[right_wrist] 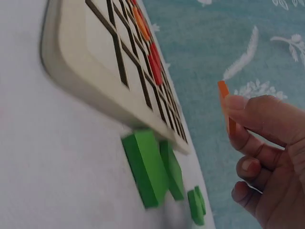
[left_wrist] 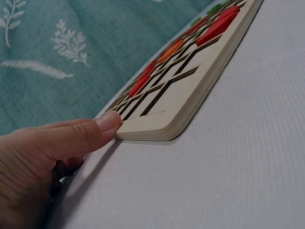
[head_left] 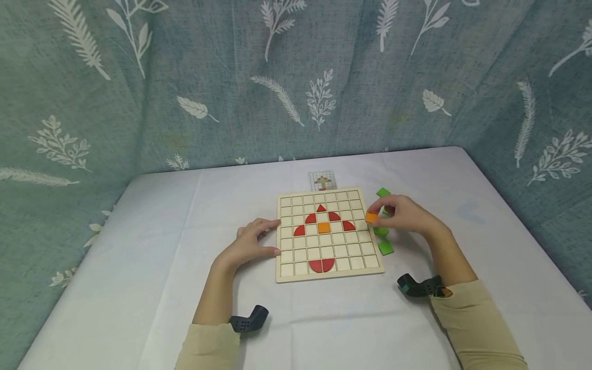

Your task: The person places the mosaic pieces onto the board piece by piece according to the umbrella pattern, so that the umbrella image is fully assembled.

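Note:
A square wooden grid board [head_left: 330, 278] lies on the table with red pieces and one orange square [head_left: 324, 227] set in its cells. At its left edge, my left hand [head_left: 250, 242] touches the rim with forefinger and thumb spread apart; the thumb [left_wrist: 90, 136] is straight in the left wrist view. My right hand [head_left: 404, 215] pinches a second orange square tile [right_wrist: 225, 95] between thumb and fingers, raised above the table beside the board's right edge. Several green tiles [right_wrist: 147, 169] lie under and around that hand, partly hidden by it in the head view.
A small pattern card [head_left: 322, 181] with a gridded picture lies against the board's far edge. White cloth covers the table [head_left: 185, 267], and a leaf-patterned curtain [head_left: 222, 103] hangs behind it. Dark wrist devices [head_left: 250, 319] sit on both forearms.

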`<action>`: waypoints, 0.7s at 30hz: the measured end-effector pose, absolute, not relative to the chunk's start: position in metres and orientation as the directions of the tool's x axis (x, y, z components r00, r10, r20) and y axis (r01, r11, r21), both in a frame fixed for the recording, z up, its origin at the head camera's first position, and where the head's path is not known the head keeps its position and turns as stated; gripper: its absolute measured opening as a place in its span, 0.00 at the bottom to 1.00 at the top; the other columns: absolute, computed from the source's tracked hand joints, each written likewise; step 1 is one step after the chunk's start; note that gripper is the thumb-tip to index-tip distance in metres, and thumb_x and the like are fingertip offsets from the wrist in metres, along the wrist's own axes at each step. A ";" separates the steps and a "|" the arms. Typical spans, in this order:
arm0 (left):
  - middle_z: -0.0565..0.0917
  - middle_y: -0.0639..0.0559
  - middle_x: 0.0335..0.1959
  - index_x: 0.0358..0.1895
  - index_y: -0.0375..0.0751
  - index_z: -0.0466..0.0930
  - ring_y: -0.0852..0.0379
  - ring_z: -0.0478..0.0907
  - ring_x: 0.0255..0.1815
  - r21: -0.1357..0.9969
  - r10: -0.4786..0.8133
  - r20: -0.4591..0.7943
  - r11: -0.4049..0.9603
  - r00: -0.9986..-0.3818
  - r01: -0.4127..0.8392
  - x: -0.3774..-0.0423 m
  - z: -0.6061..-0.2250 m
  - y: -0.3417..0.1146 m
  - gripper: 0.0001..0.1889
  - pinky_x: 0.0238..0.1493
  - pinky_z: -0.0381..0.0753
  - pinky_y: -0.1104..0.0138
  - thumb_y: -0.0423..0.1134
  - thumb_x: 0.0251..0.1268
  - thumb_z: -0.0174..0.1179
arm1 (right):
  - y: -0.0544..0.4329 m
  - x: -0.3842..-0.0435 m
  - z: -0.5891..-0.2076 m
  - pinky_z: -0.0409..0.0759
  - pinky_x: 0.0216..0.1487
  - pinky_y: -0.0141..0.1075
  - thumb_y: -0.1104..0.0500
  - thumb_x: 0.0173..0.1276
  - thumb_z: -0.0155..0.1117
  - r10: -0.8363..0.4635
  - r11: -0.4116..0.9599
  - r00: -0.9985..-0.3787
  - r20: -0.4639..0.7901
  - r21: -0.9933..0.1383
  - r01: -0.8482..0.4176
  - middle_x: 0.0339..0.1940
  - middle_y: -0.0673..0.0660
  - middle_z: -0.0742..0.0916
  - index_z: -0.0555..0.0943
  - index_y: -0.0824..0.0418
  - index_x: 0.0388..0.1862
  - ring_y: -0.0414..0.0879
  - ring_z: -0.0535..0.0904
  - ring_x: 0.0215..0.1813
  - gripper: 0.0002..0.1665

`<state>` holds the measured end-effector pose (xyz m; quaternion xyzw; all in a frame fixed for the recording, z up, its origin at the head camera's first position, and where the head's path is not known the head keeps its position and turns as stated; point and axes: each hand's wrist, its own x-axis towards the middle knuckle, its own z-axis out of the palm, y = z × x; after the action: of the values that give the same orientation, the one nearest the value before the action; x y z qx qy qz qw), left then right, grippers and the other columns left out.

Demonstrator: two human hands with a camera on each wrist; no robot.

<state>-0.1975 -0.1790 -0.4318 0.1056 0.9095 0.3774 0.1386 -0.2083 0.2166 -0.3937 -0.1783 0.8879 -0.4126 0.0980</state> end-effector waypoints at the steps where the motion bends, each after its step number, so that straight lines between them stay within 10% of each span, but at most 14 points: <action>1: 0.72 0.58 0.58 0.64 0.59 0.71 0.50 0.58 0.58 0.714 0.296 -0.172 0.694 -0.940 0.088 -0.198 -0.432 -0.179 0.40 0.56 0.61 0.49 0.51 0.40 0.75 | 0.213 -0.207 -0.393 0.69 0.43 0.38 0.60 0.55 0.71 -0.403 0.596 -0.915 -0.023 -0.765 -0.244 0.41 0.55 0.83 0.84 0.60 0.43 0.49 0.69 0.40 0.15; 21: 0.73 0.59 0.57 0.63 0.59 0.73 0.50 0.58 0.58 0.717 0.302 -0.161 0.689 -0.940 0.099 -0.198 -0.434 -0.180 0.38 0.57 0.61 0.50 0.51 0.41 0.75 | 0.172 -0.198 -0.389 0.70 0.40 0.42 0.63 0.57 0.69 -0.565 0.457 -0.814 0.131 -0.772 -0.441 0.44 0.54 0.84 0.84 0.59 0.43 0.56 0.72 0.40 0.13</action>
<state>-0.1983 -0.1797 -0.4339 0.1104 0.9092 0.3782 0.1343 -0.1980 0.1715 -0.3890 -0.2958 0.8505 -0.4288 0.0724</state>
